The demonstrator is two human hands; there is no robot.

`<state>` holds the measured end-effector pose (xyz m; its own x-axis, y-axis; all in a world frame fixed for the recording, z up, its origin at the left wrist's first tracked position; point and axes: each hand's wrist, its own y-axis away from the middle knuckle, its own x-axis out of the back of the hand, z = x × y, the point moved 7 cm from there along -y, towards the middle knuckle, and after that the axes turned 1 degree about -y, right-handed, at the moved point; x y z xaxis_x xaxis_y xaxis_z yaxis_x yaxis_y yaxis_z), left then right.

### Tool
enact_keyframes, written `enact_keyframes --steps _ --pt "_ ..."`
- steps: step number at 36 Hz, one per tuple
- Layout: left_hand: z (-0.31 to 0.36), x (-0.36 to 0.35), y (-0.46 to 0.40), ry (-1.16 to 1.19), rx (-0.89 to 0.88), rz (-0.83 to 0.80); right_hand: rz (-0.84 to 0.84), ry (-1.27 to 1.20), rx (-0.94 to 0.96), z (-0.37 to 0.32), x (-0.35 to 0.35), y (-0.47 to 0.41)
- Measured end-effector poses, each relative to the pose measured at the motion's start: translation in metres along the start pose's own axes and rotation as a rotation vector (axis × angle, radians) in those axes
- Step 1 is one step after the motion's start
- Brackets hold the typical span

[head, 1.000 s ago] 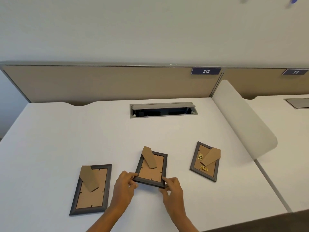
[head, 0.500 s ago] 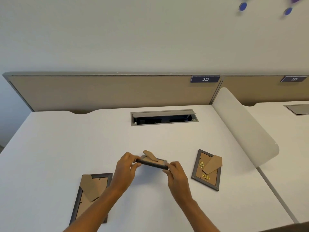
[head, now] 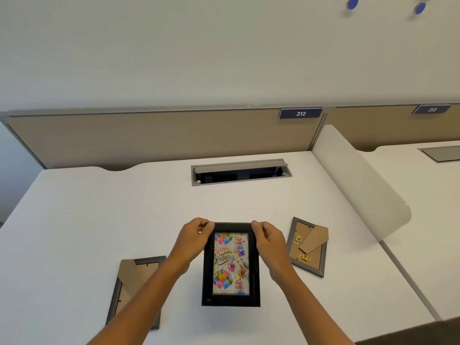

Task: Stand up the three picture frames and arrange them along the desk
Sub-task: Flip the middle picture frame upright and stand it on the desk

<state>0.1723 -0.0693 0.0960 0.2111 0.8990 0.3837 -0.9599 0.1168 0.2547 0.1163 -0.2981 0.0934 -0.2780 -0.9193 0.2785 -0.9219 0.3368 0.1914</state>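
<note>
**Gripping the birthday frame by its top corners**

Holding the middle frame point(head: 231, 264) picture-side toward us, we have our left hand point(head: 193, 241) pinched on its top left corner and our right hand point(head: 268, 241) pinched on its top right corner. Whether its bottom edge touches the desk point(head: 74, 220) we cannot tell, and its back with the stand is hidden from us. Our left forearm covers the right edge of the left frame point(head: 134, 290) at 8 o'clock from the held one; that frame lies face down, blurred, its brown backing showing. At 3 o'clock the right frame point(head: 308, 246) also lies face down, clear of our right hand, with a cardboard stand flap and small brass fittings on the backing.

The held frame is a black rectangle around a glossy print of balloons and cakes reading "Happy Birthday". The desk is smooth and white. At 12 o'clock sits a grey cable tray point(head: 241, 172) with its lid raised, its dark inside hard to make out. Behind runs a tan partition point(head: 149, 138) with a label 212 point(head: 300, 113), under a plain pale wall. A white rounded divider point(head: 358, 180) stands at 2 o'clock.
</note>
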Motion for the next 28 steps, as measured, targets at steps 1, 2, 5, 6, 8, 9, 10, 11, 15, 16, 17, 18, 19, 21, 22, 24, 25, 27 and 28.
enact_keyframes --steps 1,2,5,6,8,9,10,11,15,16,17,18,19,21,22,24,25,27,28 --pt "-0.001 0.0 0.002 0.01 0.008 -0.008 -0.004 -0.014 -0.026 0.002 0.001 0.001" --pt "-0.001 0.0 0.004 0.018 0.013 -0.011 -0.006 -0.017 -0.041 0.004 0.001 0.003" --pt "-0.003 0.0 0.009 0.031 0.027 -0.009 -0.01 -0.007 -0.06 0.008 0.001 0.006" --pt "-0.003 0.0 0.011 0.035 0.032 -0.008 -0.012 -0.001 -0.065 0.009 0.001 0.007" --pt "-0.004 -0.001 0.013 0.041 0.039 -0.006 -0.012 0.01 -0.07 0.01 0.001 0.009" --pt "-0.004 -0.001 0.015 0.042 0.042 -0.005 -0.012 0.014 -0.07 0.01 0.001 0.009" --pt "-0.005 -0.001 0.016 0.041 0.045 -0.003 -0.012 0.015 -0.07 0.01 0.001 0.01" --pt "-0.005 -0.001 0.016 0.04 0.047 -0.001 -0.011 0.019 -0.071 0.01 0.002 0.01" --pt "-0.006 -0.001 0.019 0.029 0.06 0.001 -0.018 0.023 -0.082 0.014 0.001 0.01" --pt "-0.007 -0.001 0.019 0.028 0.063 0.004 -0.018 0.022 -0.085 0.015 0.001 0.011" --pt "-0.007 -0.001 0.02 0.03 0.066 0.006 -0.02 0.021 -0.088 0.015 0.001 0.011" --pt "-0.007 -0.002 0.021 0.033 0.069 0.007 -0.022 0.022 -0.089 0.015 0.001 0.012" --pt "-0.008 -0.002 0.022 0.037 0.07 0.007 -0.024 0.025 -0.091 0.016 0.001 0.013" --pt "-0.008 -0.003 0.024 0.044 0.071 0.006 -0.027 0.03 -0.093 0.016 0.002 0.014" --pt "-0.008 -0.004 0.025 0.048 0.073 0.007 -0.028 0.029 -0.093 0.016 0.002 0.015" --pt "-0.008 -0.005 0.026 0.058 0.075 0.01 -0.026 0.023 -0.093 0.016 0.004 0.016" --pt "-0.008 -0.006 0.027 0.064 0.072 0.013 -0.024 0.021 -0.093 0.016 0.005 0.017" --pt "-0.007 -0.007 0.028 0.082 0.068 0.026 -0.024 0.013 -0.098 0.017 0.006 0.018" --pt "-0.007 -0.008 0.028 0.093 0.067 0.037 -0.027 0.009 -0.106 0.018 0.006 0.019"
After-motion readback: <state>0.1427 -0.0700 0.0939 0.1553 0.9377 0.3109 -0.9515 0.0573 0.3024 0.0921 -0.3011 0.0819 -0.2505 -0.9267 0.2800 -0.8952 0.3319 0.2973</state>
